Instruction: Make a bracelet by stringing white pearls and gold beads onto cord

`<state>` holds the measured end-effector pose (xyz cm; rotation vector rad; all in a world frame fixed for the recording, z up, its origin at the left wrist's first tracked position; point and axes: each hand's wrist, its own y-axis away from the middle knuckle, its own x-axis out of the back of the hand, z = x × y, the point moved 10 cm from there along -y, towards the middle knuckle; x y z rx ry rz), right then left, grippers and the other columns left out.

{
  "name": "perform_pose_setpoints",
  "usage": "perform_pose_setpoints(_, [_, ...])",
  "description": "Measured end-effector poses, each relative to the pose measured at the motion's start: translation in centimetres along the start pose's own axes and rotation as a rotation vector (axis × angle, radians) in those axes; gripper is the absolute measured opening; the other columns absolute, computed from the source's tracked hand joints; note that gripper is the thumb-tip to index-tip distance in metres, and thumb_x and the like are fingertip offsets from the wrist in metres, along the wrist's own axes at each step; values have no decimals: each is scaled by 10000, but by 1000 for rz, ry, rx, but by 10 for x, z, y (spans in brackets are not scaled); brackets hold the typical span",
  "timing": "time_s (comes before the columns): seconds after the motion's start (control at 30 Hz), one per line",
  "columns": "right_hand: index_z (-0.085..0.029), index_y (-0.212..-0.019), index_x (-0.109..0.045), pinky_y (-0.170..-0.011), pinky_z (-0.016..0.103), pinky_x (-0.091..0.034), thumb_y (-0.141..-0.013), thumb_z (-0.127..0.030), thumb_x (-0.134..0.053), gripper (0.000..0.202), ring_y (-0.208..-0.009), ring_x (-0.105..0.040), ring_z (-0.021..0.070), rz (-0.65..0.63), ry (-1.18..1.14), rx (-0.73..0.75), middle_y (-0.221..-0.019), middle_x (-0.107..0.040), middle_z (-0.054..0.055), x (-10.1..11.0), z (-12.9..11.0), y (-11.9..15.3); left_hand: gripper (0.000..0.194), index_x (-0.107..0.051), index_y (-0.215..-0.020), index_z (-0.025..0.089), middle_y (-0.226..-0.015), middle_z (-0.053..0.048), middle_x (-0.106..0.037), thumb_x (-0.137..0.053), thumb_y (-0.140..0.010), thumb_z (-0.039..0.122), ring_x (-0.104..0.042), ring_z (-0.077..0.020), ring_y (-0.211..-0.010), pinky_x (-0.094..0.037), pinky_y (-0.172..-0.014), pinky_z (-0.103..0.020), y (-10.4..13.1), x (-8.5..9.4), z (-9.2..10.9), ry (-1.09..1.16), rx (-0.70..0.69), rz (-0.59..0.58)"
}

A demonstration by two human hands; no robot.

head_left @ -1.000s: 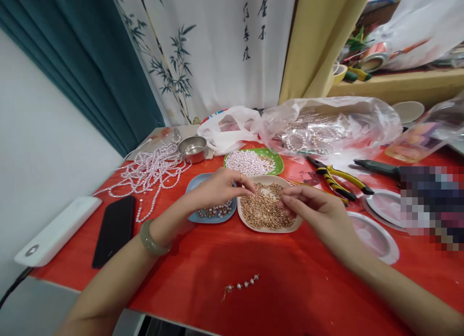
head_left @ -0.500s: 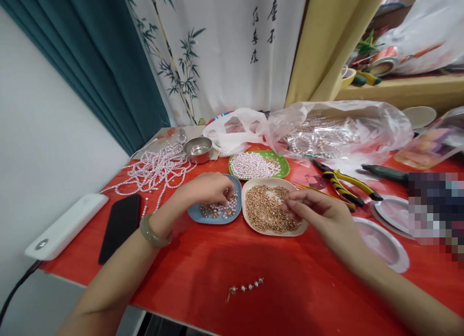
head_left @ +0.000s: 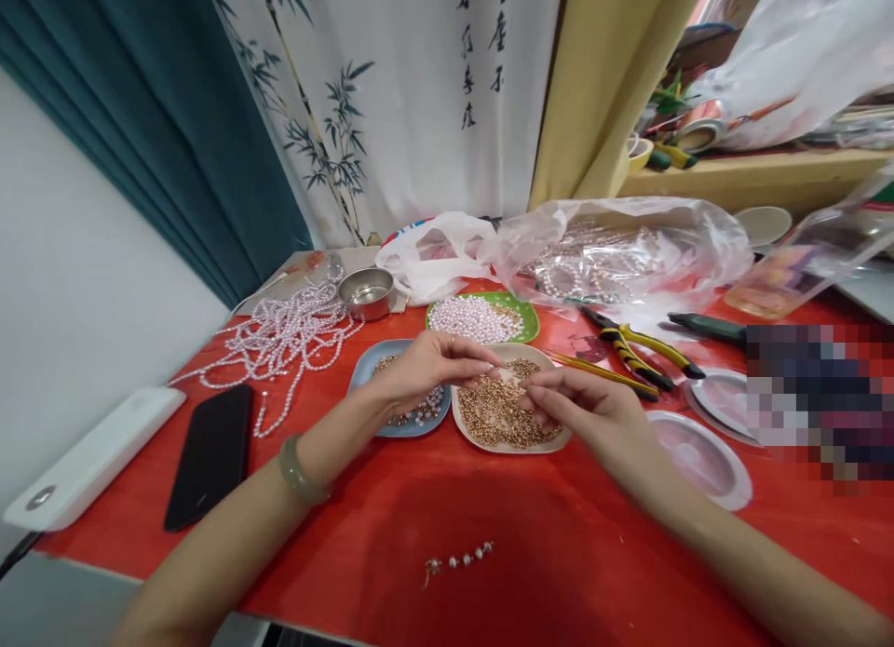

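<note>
My left hand (head_left: 434,368), with a green bangle (head_left: 300,472) on its wrist, is closed in a pinch on what looks like a tiny pale bead. It hovers between a blue plate (head_left: 361,375) of mixed gold and pearl beads and a cream plate (head_left: 459,422) of small gold beads. Facing it over the cream plate's right side, my right hand (head_left: 593,410) is pinched too; what its fingertips hold is too small to make out. On the red table in front lies a short beaded piece (head_left: 467,560) with several pearly beads and a gold end.
Behind stands a green plate (head_left: 532,319) of pink-white beads. Bead strands (head_left: 297,335), a metal bowl (head_left: 367,298) and a black phone (head_left: 209,456) lie left. At right are pliers (head_left: 646,349), tweezers (head_left: 607,375), plastic lids (head_left: 702,461) and a bag of beads (head_left: 621,251).
My left hand has risen out of the blue plate and moved right, toward my right hand. The right hand stays pinched over the cream plate. The whole view has shifted slightly.
</note>
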<state>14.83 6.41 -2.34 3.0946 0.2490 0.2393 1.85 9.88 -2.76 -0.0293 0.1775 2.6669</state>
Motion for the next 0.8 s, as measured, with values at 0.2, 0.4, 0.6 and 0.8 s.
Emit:
perform_pose_setpoints(0.2, [-187, -630, -609, -499, 249, -449, -687, -349, -584, 174, -489, -528, 101, -85, -21, -55, -607, -635, 18, -10, 5, 0, 140, -710, -770, 170, -748, -38, -674, -695, -631, 186, -574, -89, -665, -429, -627, -210, 0, -16, -23, 230, 86, 3])
perform_pose_setpoints(0.4, [-186, -589, -583, -465, 230, -421, -681, -305, -567, 150, -440, -487, 84, -99, -35, -62, -539, -602, -7, -11, 7, 1, 144, -715, -749, 145, -741, -33, -646, -714, -606, 163, -547, -75, -639, -428, -587, -187, 1, -19, -28, 288, 113, 1])
perform_pose_setpoints(0.6, [-183, -553, -559, -461, 216, -394, -683, -211, -527, 136, -430, -462, 73, -143, -39, -67, -523, -587, -16, -16, 8, 4, 157, -715, -794, 150, -725, -31, -622, -701, -645, 195, -531, -69, -640, -419, -545, -157, 1, -24, -31, 263, 106, -37])
perform_pose_setpoints(0.8, [-185, -542, -544, -459, 208, -387, -687, -152, -483, 161, -433, -464, 70, -150, -20, -62, -512, -570, -28, -19, 6, 5, 118, -722, -754, 160, -739, -30, -629, -706, -642, 192, -508, -47, -586, -428, -540, -146, 4, -27, -30, 231, 97, -51])
